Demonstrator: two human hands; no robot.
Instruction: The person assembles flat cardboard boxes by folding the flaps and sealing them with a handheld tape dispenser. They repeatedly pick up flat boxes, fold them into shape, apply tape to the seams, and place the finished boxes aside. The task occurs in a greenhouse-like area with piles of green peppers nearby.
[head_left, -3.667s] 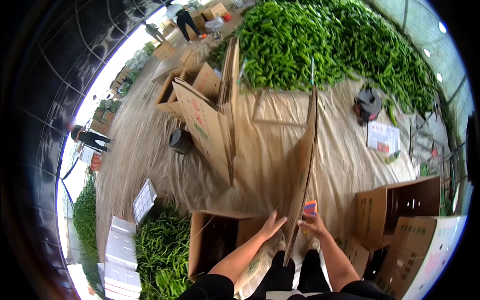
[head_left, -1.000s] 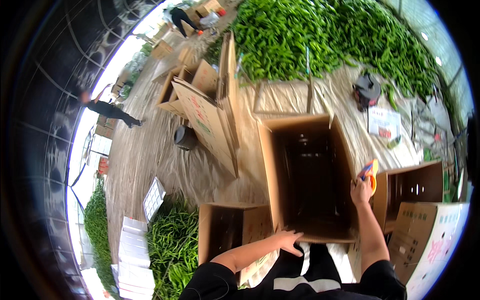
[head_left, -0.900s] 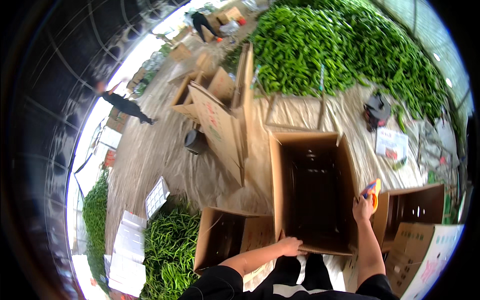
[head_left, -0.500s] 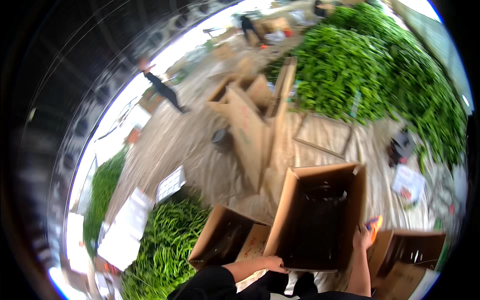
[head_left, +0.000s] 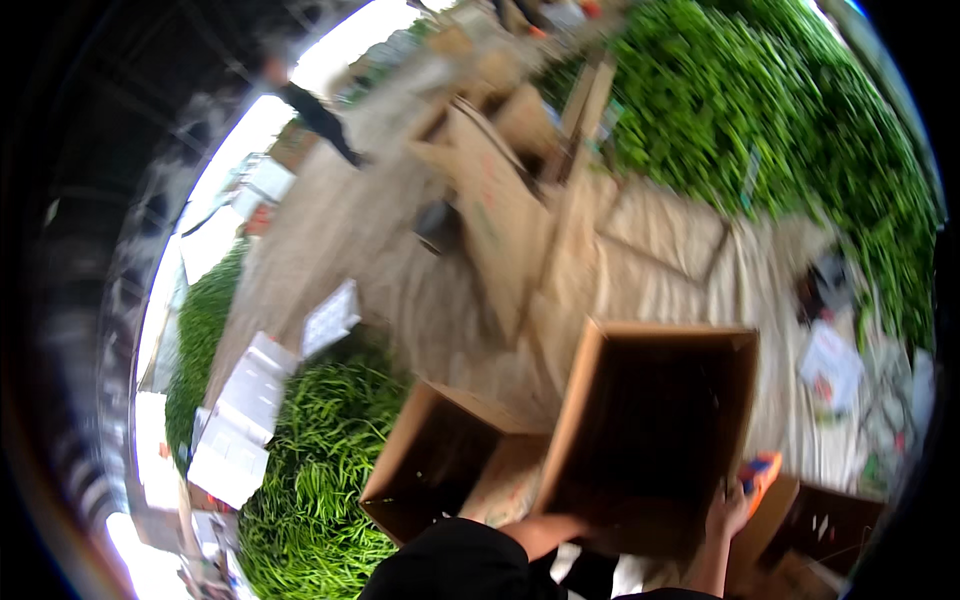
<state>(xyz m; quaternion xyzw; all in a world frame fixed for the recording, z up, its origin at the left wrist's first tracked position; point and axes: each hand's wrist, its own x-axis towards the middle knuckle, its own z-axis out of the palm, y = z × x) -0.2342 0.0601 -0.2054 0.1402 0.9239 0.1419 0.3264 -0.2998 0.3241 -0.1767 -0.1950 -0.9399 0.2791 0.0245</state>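
"First, where is the work item, and what is the state of the hands?"

"Open brown carton [head_left: 652, 430]: directly ahead of the person, slightly right, between the hands; left hand [head_left: 558, 530]: at the carton's near edge, fingers blurred into shadow, so whether they grip cannot be told; right hand [head_left: 730, 508]: just beside the carton's right wall, closed around an orange-and-blue tool [head_left: 763, 476]; the hands are apart."

"Next, what is obscured?"

"Carton interior: dark, detail unreadable; tool: partly covered by the right hand, exact kind unclear; second carton [head_left: 435, 462], at near left: near part covered by the black left sleeve [head_left: 450, 562]; third carton [head_left: 772, 530], at near right: interior dim; cardboard sheets [head_left: 495, 205] and a co-worker [head_left: 318, 118], far left: blurred; another person [head_left: 515, 14]: cut off at the far limit of view."

"Finally, the orientation?"

"Opening: facing up toward the person; long axis: near to far, with the far end leaning right; green pepper heap [head_left: 325, 475]: left of the second carton."
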